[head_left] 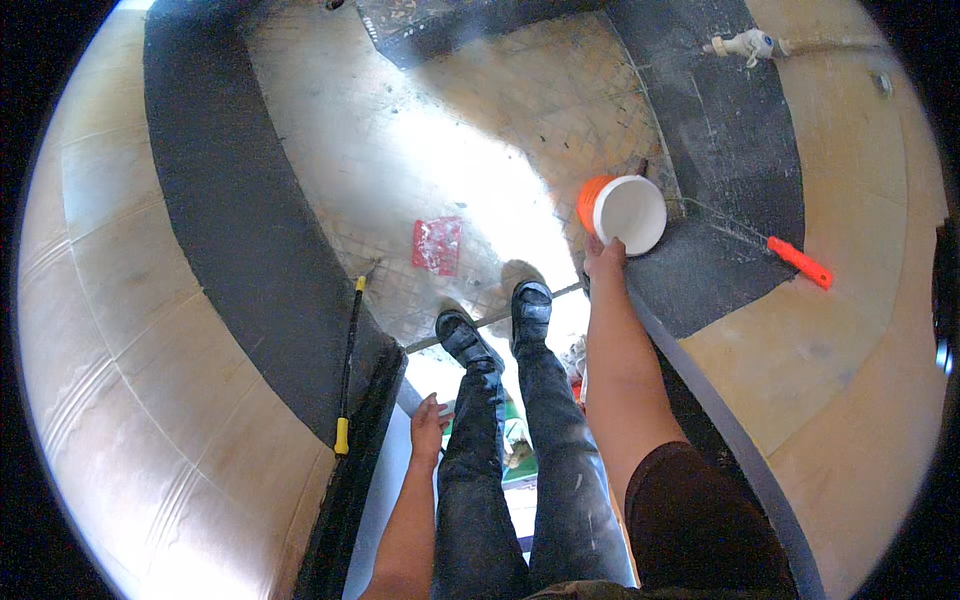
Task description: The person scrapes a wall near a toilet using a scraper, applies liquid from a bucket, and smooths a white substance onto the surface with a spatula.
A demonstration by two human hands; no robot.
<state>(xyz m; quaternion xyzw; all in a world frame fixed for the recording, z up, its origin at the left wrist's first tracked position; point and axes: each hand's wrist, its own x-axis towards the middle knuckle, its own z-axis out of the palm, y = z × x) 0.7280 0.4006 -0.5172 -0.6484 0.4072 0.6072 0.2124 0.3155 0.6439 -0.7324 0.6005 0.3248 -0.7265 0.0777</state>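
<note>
My right hand [606,258] grips the near rim of an orange bucket [594,200] with a white inside. The bucket is tipped toward me, and no contents can be made out in it. Close beyond it, a red-handled tool with a thin wire frame [800,262] rests against the dark lower wall; its far end is partly hidden by the bucket. My left hand [427,432] hangs beside my left leg, fingers loosely bent and apart, with nothing clearly held. Further left, a black rod with yellow ends [350,365] leans against the dark wall band.
A flat red packet [437,246] with white smears lies on the tiled floor [400,150] ahead of my shoes [532,305]. Black coating [240,200] covers the lower walls. A white tap [745,46] sticks out at the upper right. I stand in a doorway, its frame [700,410] at my right.
</note>
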